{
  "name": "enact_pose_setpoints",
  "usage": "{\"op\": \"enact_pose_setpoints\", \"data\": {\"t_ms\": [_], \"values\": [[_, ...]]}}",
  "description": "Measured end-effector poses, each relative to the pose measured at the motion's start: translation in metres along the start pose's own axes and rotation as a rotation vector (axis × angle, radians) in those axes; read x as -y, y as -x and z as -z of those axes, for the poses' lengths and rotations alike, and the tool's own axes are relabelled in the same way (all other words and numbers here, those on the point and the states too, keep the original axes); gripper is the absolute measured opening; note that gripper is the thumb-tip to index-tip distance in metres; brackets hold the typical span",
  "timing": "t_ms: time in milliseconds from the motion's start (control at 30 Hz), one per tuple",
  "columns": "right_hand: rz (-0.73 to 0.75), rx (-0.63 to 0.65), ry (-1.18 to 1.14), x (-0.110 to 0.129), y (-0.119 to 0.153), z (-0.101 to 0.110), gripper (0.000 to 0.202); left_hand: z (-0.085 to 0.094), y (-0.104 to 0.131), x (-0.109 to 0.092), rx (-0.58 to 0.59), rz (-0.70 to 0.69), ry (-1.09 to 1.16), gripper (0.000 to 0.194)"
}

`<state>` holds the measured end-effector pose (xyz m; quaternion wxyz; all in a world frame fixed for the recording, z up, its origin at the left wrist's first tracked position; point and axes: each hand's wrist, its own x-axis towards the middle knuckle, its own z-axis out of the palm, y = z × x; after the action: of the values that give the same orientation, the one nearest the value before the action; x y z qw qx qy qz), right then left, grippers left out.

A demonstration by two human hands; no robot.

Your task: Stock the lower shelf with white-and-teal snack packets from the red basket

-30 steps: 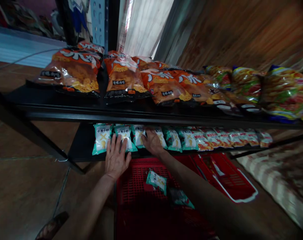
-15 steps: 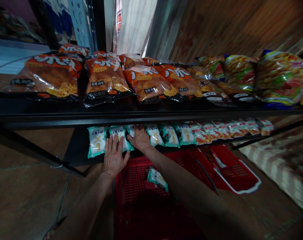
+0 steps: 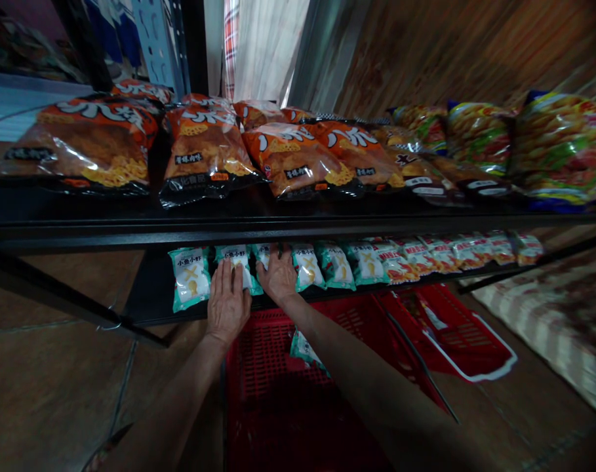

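Observation:
My left hand [image 3: 227, 301] lies palm down on the second green-and-white snack bag [image 3: 239, 262] from the left, its fingers stretched out and close side by side. Just right of it, my right hand [image 3: 278, 274] rests on the third bag [image 3: 263, 253], fingers extended and slightly apart. Neither hand is wrapped round a bag. The leftmost green bag [image 3: 190, 278] stands untouched on the lower black shelf [image 3: 150, 298]. More green bags [image 3: 308, 265] continue to the right of my right hand, followed by several red-and-white packets [image 3: 442, 254].
Large orange chip bags [image 3: 204, 151] and yellow peanut-patterned bags [image 3: 558, 151] fill the upper shelf [image 3: 278, 226]. Below is a red basket [image 3: 263, 354] holding a green bag [image 3: 305, 349]. Another red basket [image 3: 455, 334] with a white handle stands at the right.
My left thumb has drawn in beside its fingers. My right hand's fingers have drawn closer together over the third bag. The view has shifted slightly.

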<state>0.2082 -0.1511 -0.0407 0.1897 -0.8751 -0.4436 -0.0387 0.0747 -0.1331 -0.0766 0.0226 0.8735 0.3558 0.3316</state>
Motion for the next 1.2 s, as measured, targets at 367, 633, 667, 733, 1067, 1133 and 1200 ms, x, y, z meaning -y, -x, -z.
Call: {"op": "enact_pose_setpoints", "data": {"t_ms": [367,633,667,733,1067,1133,1200], "values": [[0.016,-0.049,0.054,0.003,0.008,0.001,0.063,-0.003,-0.003,0.002,-0.002,-0.012,0.033,0.052],[0.215,-0.144,-0.002,0.006,0.022,0.012,0.056,0.015,0.005,0.003,-0.047,-0.044,0.049,0.049],[0.247,-0.141,-0.018,0.008,0.024,0.015,0.055,0.021,0.005,0.005,-0.08,-0.026,0.039,0.048],[0.31,-0.122,-0.069,0.014,0.029,0.021,0.054,0.032,0.002,0.017,-0.175,0.071,0.031,0.045],[0.427,0.039,-0.362,0.078,0.012,0.009,0.048,0.03,-0.062,0.131,-0.018,0.527,0.063,0.038],[0.42,0.084,-0.355,0.09,0.006,0.004,0.048,0.023,-0.071,0.144,0.025,0.447,0.061,0.033],[0.419,0.115,-0.349,0.099,0.002,0.001,0.048,0.017,-0.079,0.154,0.048,0.352,0.074,0.032]]}}
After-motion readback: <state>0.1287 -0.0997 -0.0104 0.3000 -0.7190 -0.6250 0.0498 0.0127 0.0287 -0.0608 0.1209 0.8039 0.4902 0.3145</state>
